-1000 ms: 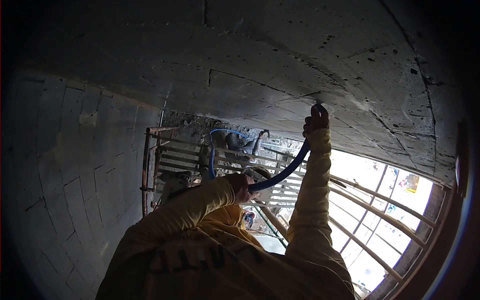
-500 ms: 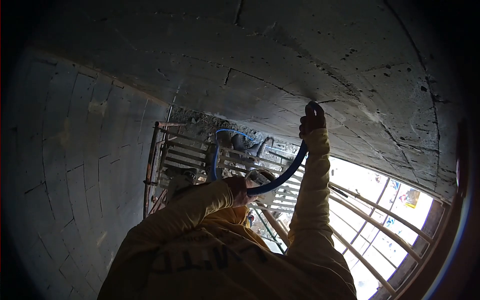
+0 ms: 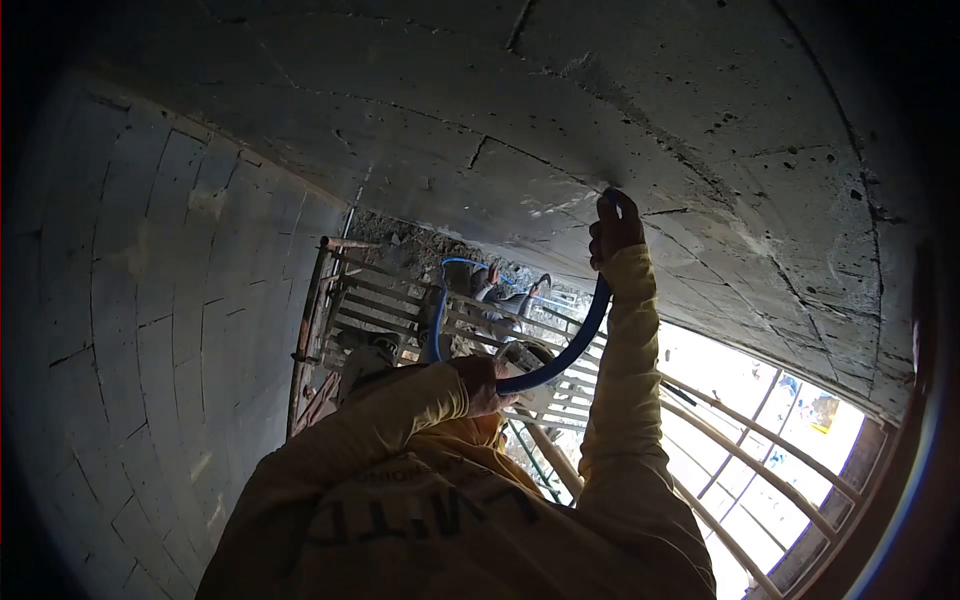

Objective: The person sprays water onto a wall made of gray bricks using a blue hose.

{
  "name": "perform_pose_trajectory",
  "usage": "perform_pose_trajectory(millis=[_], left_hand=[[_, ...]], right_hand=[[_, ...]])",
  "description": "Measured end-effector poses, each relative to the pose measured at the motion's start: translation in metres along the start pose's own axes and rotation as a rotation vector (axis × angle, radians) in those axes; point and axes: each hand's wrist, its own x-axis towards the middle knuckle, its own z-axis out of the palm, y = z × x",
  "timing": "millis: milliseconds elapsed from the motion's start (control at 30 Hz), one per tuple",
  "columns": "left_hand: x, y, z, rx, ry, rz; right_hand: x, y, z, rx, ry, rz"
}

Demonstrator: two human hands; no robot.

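Note:
My right hand (image 3: 616,232) is raised to the grey concrete wall (image 3: 400,150), closed around a blue hose (image 3: 565,362) near its upper end. That end is at the wall, where the surface has a shiny, wet-looking patch. Lower down, my left hand (image 3: 483,385) grips the same hose in front of my yellow shirt (image 3: 430,490). Between the hands the hose hangs in a curve. A thinner-looking blue length runs down past the slatted platform (image 3: 380,312) beneath me.
A rusty scaffold frame (image 3: 308,340) borders the platform on the left. A pale round object (image 3: 525,358), partly hidden by the hose, is on the slats. Below, a dim figure resembling a person (image 3: 505,300) shows. Pole railings (image 3: 770,455) cross a bright opening at right.
My right hand and the hose end have shifted slightly left and up along the wall. My left hand keeps its grip. The view has turned a little, and the figure below has changed posture.

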Motion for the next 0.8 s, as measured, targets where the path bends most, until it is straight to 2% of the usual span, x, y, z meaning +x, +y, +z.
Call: perform_pose_trajectory(millis=[67, 167, 333, 800], left_hand=[[-0.002, -0.001, -0.001, -0.043, -0.017, -0.021], [-0.004, -0.006, 0.002, -0.095, -0.007, -0.024], [-0.01, -0.005, -0.001, -0.071, 0.04, 0.041], [-0.021, -0.01, -0.001, -0.081, 0.087, -0.04]], right_hand=[[-0.018, -0.086, 0.017, 0.217, 0.045, 0.433], [-0.014, -0.087, 0.026, 0.188, 0.031, 0.382], [-0.013, -0.088, 0.031, 0.177, -0.001, 0.417], [0.003, -0.115, 0.084, 0.121, -0.189, 0.308]])
